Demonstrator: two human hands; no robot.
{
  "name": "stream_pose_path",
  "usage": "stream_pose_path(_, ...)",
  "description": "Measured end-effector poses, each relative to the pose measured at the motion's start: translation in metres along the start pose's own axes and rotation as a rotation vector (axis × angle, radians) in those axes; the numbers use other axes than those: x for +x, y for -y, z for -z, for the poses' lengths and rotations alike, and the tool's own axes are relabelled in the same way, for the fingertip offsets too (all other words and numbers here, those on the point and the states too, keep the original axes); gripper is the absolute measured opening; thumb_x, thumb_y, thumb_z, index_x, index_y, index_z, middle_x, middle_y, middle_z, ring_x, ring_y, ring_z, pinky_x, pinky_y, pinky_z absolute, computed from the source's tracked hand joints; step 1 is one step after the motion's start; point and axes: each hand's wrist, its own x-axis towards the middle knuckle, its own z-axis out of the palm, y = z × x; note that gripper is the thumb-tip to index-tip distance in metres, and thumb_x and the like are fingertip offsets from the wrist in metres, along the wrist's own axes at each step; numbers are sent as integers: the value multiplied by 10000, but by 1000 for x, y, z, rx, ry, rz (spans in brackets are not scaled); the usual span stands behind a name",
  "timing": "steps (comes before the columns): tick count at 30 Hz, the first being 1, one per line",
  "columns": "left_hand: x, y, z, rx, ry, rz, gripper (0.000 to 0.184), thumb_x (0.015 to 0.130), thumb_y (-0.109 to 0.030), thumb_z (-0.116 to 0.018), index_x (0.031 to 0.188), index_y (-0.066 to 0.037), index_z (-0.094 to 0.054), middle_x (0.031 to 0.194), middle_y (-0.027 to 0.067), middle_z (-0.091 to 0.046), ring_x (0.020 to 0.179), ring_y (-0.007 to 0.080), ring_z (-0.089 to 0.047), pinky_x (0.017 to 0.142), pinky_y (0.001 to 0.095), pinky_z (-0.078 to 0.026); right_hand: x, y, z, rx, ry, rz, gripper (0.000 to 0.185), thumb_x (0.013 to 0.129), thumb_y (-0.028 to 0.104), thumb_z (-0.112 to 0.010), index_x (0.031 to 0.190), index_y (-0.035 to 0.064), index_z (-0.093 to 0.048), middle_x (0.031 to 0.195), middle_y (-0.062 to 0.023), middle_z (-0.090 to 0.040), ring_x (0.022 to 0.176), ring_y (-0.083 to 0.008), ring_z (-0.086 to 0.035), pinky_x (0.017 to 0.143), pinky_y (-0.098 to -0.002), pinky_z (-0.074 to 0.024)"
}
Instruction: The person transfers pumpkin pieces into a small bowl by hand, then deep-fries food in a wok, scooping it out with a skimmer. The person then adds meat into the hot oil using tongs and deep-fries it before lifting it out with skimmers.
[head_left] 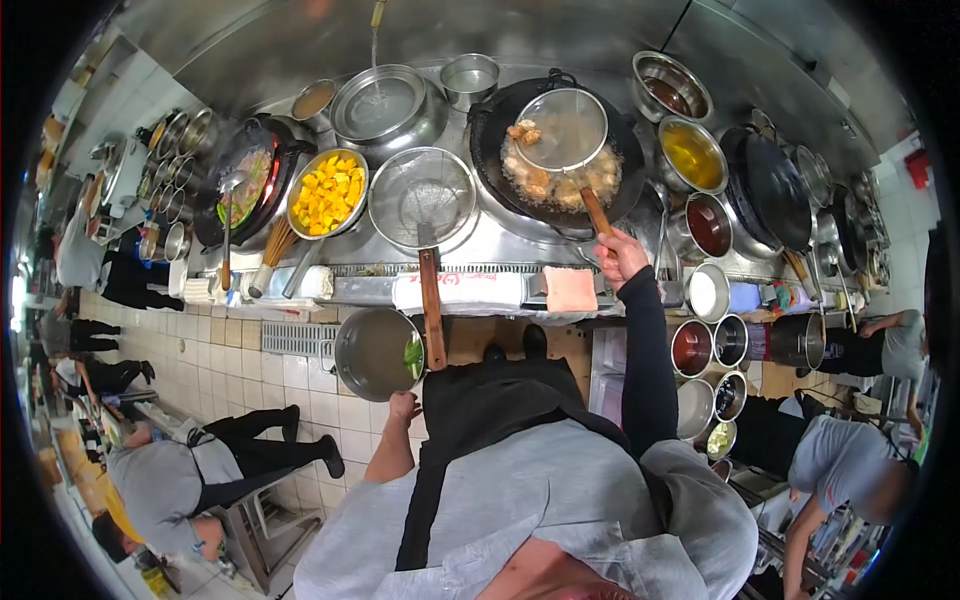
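My right hand [622,257] is closed round the wooden handle of a mesh strainer [563,130], which is over a black wok [487,150]. A few browned pieces [523,132] lie in the strainer, and more pieces [540,188] bubble in the liquid below. My left hand [402,408] grips the near edge of a deep metal pot [370,350] in front of the counter. Inside the pot a green leafy piece [413,355] shows. A second strainer [422,198] rests on the counter, its wooden handle [431,310] jutting over the front edge beside the pot.
On the left are a bowl of yellow chunks [328,194], a wok with a ladle [232,182] and a water-filled basin [378,105]. A bowl of yellow liquid [692,157] and sauce pots [708,224] stand right. People work at left [170,480] and right [850,460].
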Motion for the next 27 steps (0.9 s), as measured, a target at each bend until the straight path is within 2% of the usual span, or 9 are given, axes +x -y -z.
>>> stream_pose_path(6, -6, 13, 0, 27, 16, 36, 265, 915, -65, -485, 1136, 62, -562, 988, 161, -617, 792, 283, -651, 657, 423, -583, -7, -4, -18, -319, -32, -24, 165, 960, 91, -552, 1116, 72, -501, 658, -7, -484, 417, -63, -355, 335, -239, -227)
stream_pose_path(9, -6, 16, 2, 53, 57, 87, 267, 911, -57, -475, 1136, 57, -562, 964, 150, -624, 788, 268, -653, 648, 413, -581, -15, -14, -35, -357, -106, -5, 196, 958, 81, -556, 1150, 59, -524, 649, 4, -472, 429, -66, -366, 350, -257, -262)
stream_pose_path(12, -5, 16, 1, 52, 46, 116, 235, 910, -57, -460, 1082, 35, -592, 927, 136, -623, 781, 259, -647, 650, 405, -575, -25, -42, -47, -362, -222, 78, 268, 950, 50, -556, 1217, 53, -548, 646, 22, -457, 440, -63, -370, 366, -263, -279)
stream_pose_path(13, -4, 16, 2, 26, 53, 127, 223, 908, -55, -463, 1062, 28, -600, 916, 130, -622, 774, 255, -642, 650, 403, -572, -22, -58, -42, -386, -240, 146, 348, 941, 37, -565, 1289, 51, -547, 651, 30, -455, 447, -61, -377, 372, -265, -287)
stream_pose_path(16, -5, 16, 4, 43, 73, 143, 194, 895, -49, -481, 1017, 19, -615, 891, 123, -618, 755, 240, -622, 642, 396, -561, -6, -84, -19, -464, -214, 238, 352, 954, 91, -572, 1300, 95, -508, 636, 26, -471, 408, -47, -353, 340, -257, -242)
stream_pose_path(19, -1, 13, 6, 92, 65, 116, 188, 883, -49, -501, 1015, 16, -618, 875, 115, -610, 742, 224, -602, 639, 391, -554, -4, -79, -13, -377, -224, 149, 390, 954, 84, -570, 1338, 98, -504, 638, 33, -455, 408, -37, -336, 342, -249, -233)
stream_pose_path(22, 3, 9, 5, 83, 61, 63, 200, 882, -56, -508, 1035, 13, -617, 870, 107, -603, 745, 215, -591, 642, 392, -553, -4, -74, 0, -433, -219, 170, 462, 944, 95, -590, 1392, 83, -478, 680, 19, -512, 464, -57, -425, 385, -265, -338)
stream_pose_path(25, 8, 1, 7, 94, 49, 31, 211, 883, -61, -506, 1053, 3, -616, 873, 98, -599, 745, 210, -584, 639, 393, -553, 18, -100, 24, -966, -394, 636, 516, 928, 109, -604, 1422, 67, -460, 770, -89, -645, 575, -199, -600, 520, -347, -483)
stream_pose_path(27, 9, -3, 6, 112, 40, 18, 224, 885, -63, -508, 1070, 1, -616, 890, 101, -604, 761, 210, -589, 634, 398, -553, 5, -96, 10, -1129, -493, 625, 532, 918, 117, -606, 1426, 59, -456, 865, -180, -677, 721, -307, -654, 650, -397, -516)
